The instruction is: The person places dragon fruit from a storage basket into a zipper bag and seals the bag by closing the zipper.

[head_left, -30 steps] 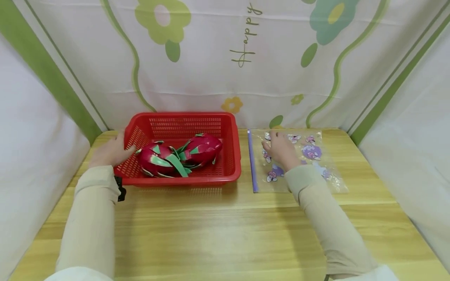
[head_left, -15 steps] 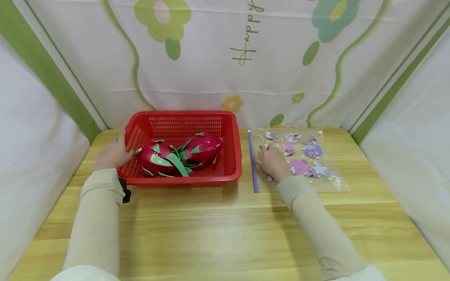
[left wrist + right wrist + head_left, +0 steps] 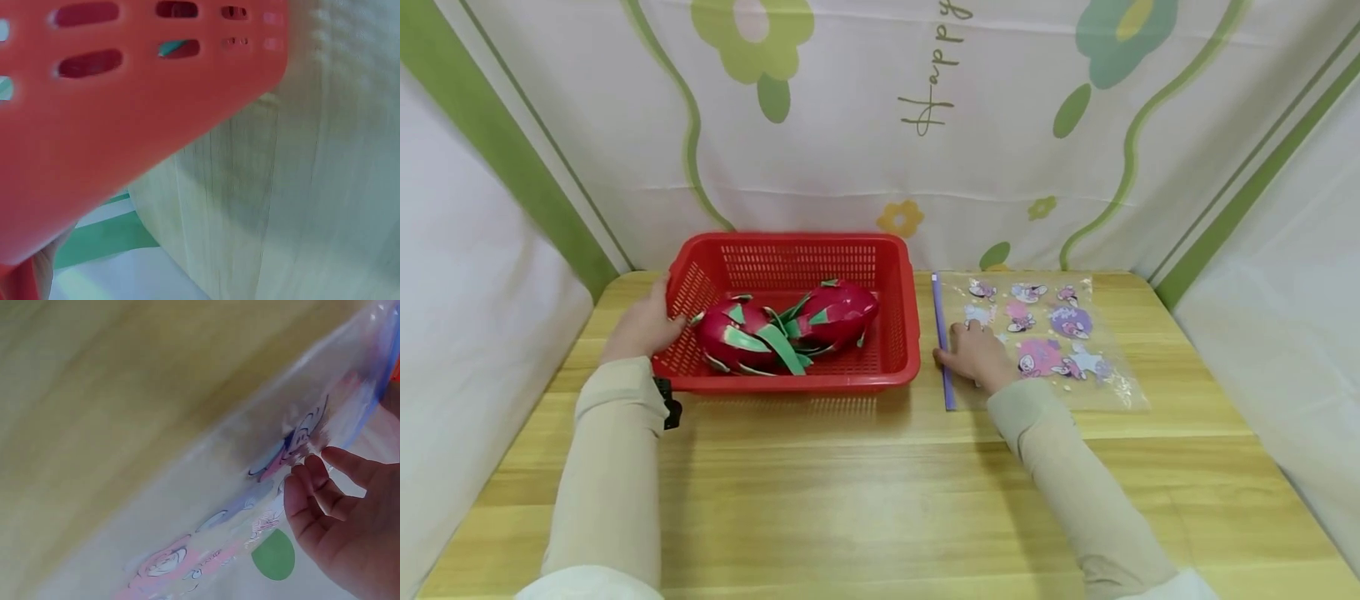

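Note:
My left hand (image 3: 643, 323) holds the left rim of a red plastic basket (image 3: 820, 384), thumb over the inner side. In the left wrist view the basket's slotted wall (image 3: 137, 119) fills much of the frame, and only a bit of the hand (image 3: 44, 269) shows at lower left. Two glossy dragon fruits (image 3: 842, 312) with green scales lie inside the basket. To its right, a clear printed zip bag (image 3: 1075, 337) with a purple slider edge lies flat. My right hand (image 3: 981, 357) rests on the bag with loosely bent fingers, its thumb by the purple edge.
The light wooden table (image 3: 865, 500) extends in front of the basket and bag. White fabric with printed flowers (image 3: 900, 218) stands behind the table, and white side walls (image 3: 482, 275) flank it.
My right hand has moved left and nearer over the bag, from its printed middle toward the purple edge. My left hand keeps its hold on the basket.

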Tool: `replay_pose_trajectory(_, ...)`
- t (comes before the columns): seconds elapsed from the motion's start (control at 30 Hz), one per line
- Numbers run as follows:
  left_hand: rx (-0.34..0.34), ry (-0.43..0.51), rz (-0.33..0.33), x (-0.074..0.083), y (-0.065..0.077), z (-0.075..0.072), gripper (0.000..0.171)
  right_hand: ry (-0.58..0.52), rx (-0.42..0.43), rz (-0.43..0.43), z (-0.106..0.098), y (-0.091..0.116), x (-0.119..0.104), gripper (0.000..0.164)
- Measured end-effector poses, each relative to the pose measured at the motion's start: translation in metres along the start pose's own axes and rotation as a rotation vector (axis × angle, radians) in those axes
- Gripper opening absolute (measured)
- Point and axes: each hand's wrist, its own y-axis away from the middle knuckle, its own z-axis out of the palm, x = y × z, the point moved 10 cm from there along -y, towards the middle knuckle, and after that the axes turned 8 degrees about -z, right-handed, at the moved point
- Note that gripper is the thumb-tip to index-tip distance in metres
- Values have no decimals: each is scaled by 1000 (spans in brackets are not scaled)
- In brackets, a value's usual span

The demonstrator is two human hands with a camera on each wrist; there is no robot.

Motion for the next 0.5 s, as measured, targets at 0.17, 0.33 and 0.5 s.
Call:
replay_pose_trajectory(0.17, 19, -15, 11, 2, 1, -2, 78, 10, 45, -20, -4, 0, -1, 42)
replay_pose_trajectory(0.33, 29, -41, 10, 1, 1, -3, 79, 22, 114, -47, -8, -1, -7, 27)
replay_pose_trajectory(0.5, 28, -54, 19, 3, 2, -1, 79, 80, 177, -15, -16, 3, -10, 27)
